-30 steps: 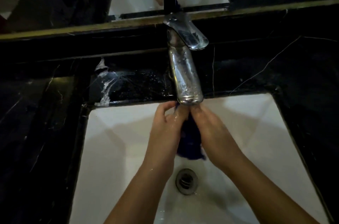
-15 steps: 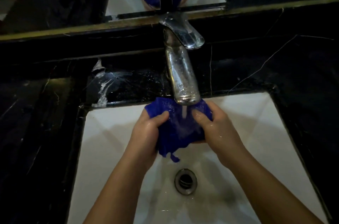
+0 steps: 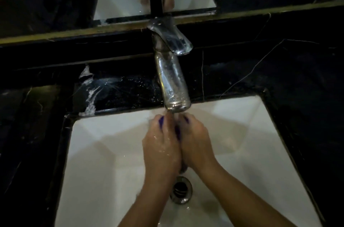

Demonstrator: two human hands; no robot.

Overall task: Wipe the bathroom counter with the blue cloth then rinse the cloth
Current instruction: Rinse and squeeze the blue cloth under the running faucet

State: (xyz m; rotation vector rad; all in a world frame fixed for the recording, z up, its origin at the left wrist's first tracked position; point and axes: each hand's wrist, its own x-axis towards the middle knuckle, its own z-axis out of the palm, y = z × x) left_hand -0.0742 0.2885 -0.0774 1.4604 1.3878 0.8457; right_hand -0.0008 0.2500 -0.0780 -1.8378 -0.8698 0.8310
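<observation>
Both hands are pressed together just under the mouth of the faucet (image 3: 172, 85), and the blue cloth (image 3: 177, 132) is bunched between them — only slivers of blue show between the fingers and along the seam where the palms meet. The left hand (image 3: 162, 145) curls round the wad from its side, the right hand (image 3: 195, 143) from the other, knuckles up, each clamped on the cloth. Held this way, directly below the faucet's outlet, the cloth likely takes the stream while the squeeze forces dirty water out of it; a thin run of water seems to fall onto the fingertips, though blur makes it hard to tell.

Below the faucet and nearer the person lies the white sink (image 3: 104, 152), with the drain (image 3: 181, 189) beneath the wrists, so what is wrung out would run straight away. To the left of the faucet the black counter (image 3: 119, 87) shows wet streaks and droplets, which suggests the wiping is done and the rinse is the step in hand. Behind the faucet a mirror (image 3: 55, 3) repeats the hands.
</observation>
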